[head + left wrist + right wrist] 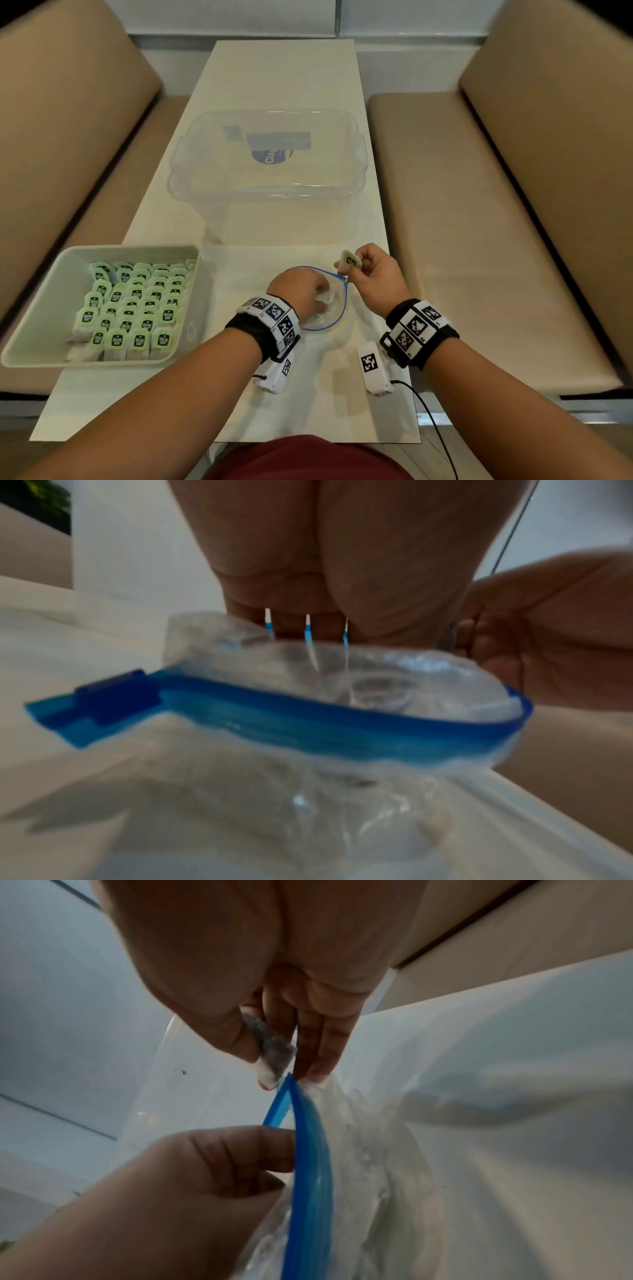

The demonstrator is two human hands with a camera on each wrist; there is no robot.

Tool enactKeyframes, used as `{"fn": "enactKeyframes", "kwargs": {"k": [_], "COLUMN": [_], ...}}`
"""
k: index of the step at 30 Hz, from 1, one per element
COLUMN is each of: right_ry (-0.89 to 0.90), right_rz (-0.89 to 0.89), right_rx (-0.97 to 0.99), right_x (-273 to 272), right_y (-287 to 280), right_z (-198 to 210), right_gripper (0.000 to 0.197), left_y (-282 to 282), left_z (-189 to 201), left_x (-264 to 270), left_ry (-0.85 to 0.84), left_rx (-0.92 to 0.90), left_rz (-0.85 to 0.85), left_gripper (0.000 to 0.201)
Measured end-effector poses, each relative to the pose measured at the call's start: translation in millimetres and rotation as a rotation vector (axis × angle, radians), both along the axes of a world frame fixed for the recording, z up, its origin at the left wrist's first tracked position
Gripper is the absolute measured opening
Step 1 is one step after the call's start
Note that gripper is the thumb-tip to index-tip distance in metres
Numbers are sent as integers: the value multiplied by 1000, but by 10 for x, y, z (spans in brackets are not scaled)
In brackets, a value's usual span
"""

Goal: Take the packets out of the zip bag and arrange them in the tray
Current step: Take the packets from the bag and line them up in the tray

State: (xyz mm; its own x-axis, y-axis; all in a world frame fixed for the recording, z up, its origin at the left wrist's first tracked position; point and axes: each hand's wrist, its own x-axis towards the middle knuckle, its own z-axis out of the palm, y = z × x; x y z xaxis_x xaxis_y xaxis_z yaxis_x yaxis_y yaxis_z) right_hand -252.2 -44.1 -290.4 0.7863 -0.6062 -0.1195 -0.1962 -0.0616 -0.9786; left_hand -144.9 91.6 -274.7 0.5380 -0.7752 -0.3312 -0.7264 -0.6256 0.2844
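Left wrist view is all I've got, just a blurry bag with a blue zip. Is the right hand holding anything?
Observer: Yes. In the head view the right hand pinches one green-labelled packet just above the zip bag.
Operator: Is that hand touching the bag too?
Observer: The right wrist view shows its lower fingertips right at the corner of the bag, where the blue zip ends.
Operator: Where's the tray?
Observer: The tray sits on the table to the person's left, already holding rows of packets.
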Motion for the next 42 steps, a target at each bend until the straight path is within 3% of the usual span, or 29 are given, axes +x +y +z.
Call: {"fn": "enactKeyframes", "kwargs": {"k": [5, 9, 14, 18, 24, 27, 30, 36, 42], "right_ry": [44, 56, 36, 6, -50, -42, -53, -64, -42], "right_rz": [-22, -52, -51, -20, 222, 236, 252, 302, 228], "right_rx": [-63, -115, -125, -158, -135, -177, -149, -238, -204], "right_x": [-39, -17, 64, 159, 404, 589, 768, 1189, 1496], "right_y": [25, 41, 136, 272, 670, 903, 1148, 1650, 2024], "right_z": [81, 129, 254, 411, 710, 815, 907, 1009, 948], "right_gripper": [6, 10, 24, 21, 20, 17, 14, 10, 10], "left_y": [-1, 61, 215, 380, 739, 953, 1209, 1808, 2494], "left_z": [-65, -22, 259, 508, 893, 1059, 1226, 1591, 1718], "left_x": [-34, -12, 99, 269, 439, 530, 681, 1155, 1722], "left_ry": [-98, -142, 19, 123, 225, 203, 148, -122, -249], "left_rx": [-36, -187, -407, -576, -711, -749, -708, -363, -138], "left_rz": [-65, -51, 101, 210, 197, 185, 146, -65, 38], "left_gripper": [19, 21, 12, 14, 19, 19, 18, 12, 6]}}
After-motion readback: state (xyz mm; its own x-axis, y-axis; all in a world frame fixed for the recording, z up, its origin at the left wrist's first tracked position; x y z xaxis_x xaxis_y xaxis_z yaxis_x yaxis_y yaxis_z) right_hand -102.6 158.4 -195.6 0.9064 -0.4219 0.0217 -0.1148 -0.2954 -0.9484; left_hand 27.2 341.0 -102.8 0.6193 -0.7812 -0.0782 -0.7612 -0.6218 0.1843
